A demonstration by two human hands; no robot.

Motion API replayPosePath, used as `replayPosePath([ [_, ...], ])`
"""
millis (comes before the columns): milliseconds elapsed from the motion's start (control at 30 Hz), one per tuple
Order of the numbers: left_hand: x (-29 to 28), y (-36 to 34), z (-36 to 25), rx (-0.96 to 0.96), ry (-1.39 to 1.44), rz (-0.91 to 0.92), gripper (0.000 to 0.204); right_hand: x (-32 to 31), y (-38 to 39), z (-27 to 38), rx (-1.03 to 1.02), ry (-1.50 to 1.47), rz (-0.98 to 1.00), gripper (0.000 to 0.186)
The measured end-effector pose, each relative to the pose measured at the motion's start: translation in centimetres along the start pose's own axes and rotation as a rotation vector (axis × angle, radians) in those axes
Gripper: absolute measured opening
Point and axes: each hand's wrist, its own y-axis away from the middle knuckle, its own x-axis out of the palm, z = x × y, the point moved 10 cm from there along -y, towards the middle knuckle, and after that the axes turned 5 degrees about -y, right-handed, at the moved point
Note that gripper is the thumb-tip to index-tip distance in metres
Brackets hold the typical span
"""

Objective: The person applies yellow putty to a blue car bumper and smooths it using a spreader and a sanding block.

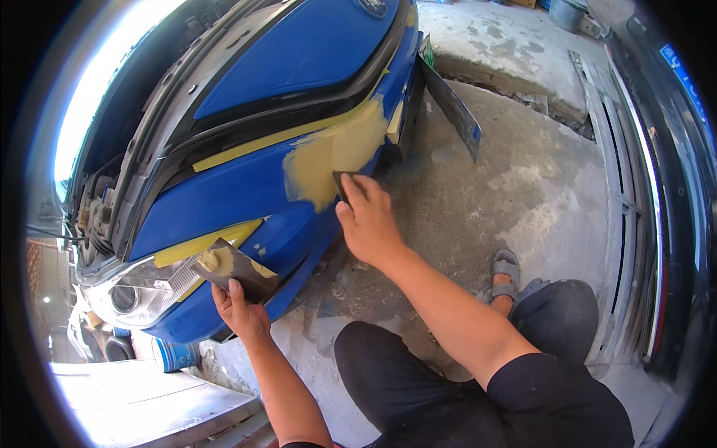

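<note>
My right hand point(371, 222) is closed on a dark, flat putty spreader point(343, 184), its edge against the lower part of a beige filler patch point(321, 160). The patch lies on the blue front bumper point(224, 187) of a car. In my left hand point(240, 310) is a dark, flat mixing plate point(252, 277), gripped at its lower edge with the thumb on top. A lump of beige putty point(218, 261) sits on the plate, with more smeared beside it. Yellow masking tape point(250, 144) runs above the patch and also near the headlight point(127, 299).
The hood stands raised over the engine bay at the left. A dark panel point(452, 108) juts out beyond the bumper. Another dark car point(665, 187) stands at the right beside a metal floor grate point(616, 224). A blue bucket point(173, 354) is at the lower left.
</note>
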Motion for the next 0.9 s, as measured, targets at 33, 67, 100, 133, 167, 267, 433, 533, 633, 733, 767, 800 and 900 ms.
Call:
replayPosePath([
  [33,0.1,0.0,-0.2,0.002,-0.005,-0.005,0.042,0.7,0.4,0.4,-0.025,-0.004,0.006,0.05],
  [67,0.1,0.0,-0.4,0.004,-0.01,-0.011,0.042,1.3,1.3,0.9,-0.051,-0.008,0.012,0.05],
  [100,0.2,0.0,-0.5,0.004,-0.014,-0.009,0.042,1.9,2.4,1.2,-0.075,-0.008,0.018,0.05],
  [133,0.4,0.0,-0.5,0.003,-0.019,-0.007,0.042,2.4,3.4,1.6,-0.11,-0.009,0.014,0.051],
  [167,0.5,0.0,-0.3,0.0,-0.021,-0.003,0.042,2.7,4.0,1.4,-0.118,-0.017,0.035,0.051],
  [267,0.4,0.0,-0.1,-0.008,-0.006,0.006,0.041,3.3,5.1,0.6,-0.16,-0.009,0.117,0.05],
  [433,0.0,0.1,-0.3,-0.005,-0.01,-0.008,0.041,0.0,1.6,-0.7,-0.035,-0.069,0.01,0.047],
  [533,-0.2,0.0,-0.1,-0.011,-0.016,-0.019,0.042,-0.2,-0.5,-1.2,0.051,-0.096,-0.007,0.047],
  [633,-0.2,0.0,-0.1,-0.009,-0.023,-0.021,0.041,1.9,2.4,0.5,0.007,-0.061,0.012,0.048],
  [733,0.0,-0.1,-0.1,-0.008,-0.011,-0.002,0.041,3.9,5.3,1.2,-0.013,-0.078,0.165,0.048],
  [767,0.2,-0.1,-0.1,-0.007,-0.004,0.008,0.041,4.3,5.9,1.2,-0.022,-0.08,0.223,0.048],
  [800,0.2,-0.1,0.0,-0.03,0.018,0.004,0.042,4.3,6.1,1.2,-0.01,-0.105,0.281,0.047],
  [900,0.9,0.6,0.4,-0.112,0.071,-0.013,0.043,2.1,5.8,1.6,0.109,-0.427,0.322,0.047],
])
